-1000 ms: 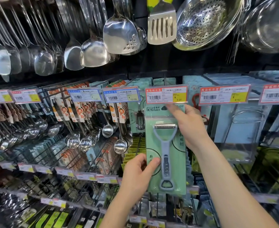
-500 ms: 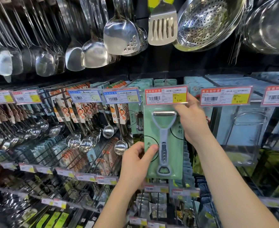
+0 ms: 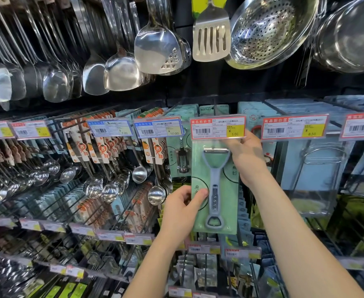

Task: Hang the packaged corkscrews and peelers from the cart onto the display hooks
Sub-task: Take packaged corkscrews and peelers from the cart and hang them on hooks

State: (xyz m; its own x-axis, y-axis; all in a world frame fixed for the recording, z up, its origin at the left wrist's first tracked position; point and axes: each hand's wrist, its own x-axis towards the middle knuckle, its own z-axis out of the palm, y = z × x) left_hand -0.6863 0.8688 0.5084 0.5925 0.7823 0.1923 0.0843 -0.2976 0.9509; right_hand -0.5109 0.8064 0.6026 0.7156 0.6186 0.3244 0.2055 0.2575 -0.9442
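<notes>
A packaged peeler point(image 3: 214, 186), grey-blue on a pale green card, is held upright against the display. Its top edge sits tucked behind the red price tag point(image 3: 218, 127) marked 5.00. My left hand point(image 3: 182, 208) pinches the card's lower left edge, thumb on the front. My right hand point(image 3: 246, 157) grips the card's upper right corner just under the tag. The hook itself is hidden behind the tag. A packaged corkscrew point(image 3: 182, 161) hangs on the hook to the left. No cart is in view.
Steel ladles point(image 3: 139, 173) and spoons hang in rows to the left. Spatulas point(image 3: 211, 33), a colander point(image 3: 269, 31) and pots hang overhead. Blue-carded goods point(image 3: 318, 168) fill hooks on the right, and more price tags and packages line the rows below.
Both hands have raised the peeler card, so its top has gone up behind the 5.00 price tag. My right hand has shifted up to the tag's lower right edge.
</notes>
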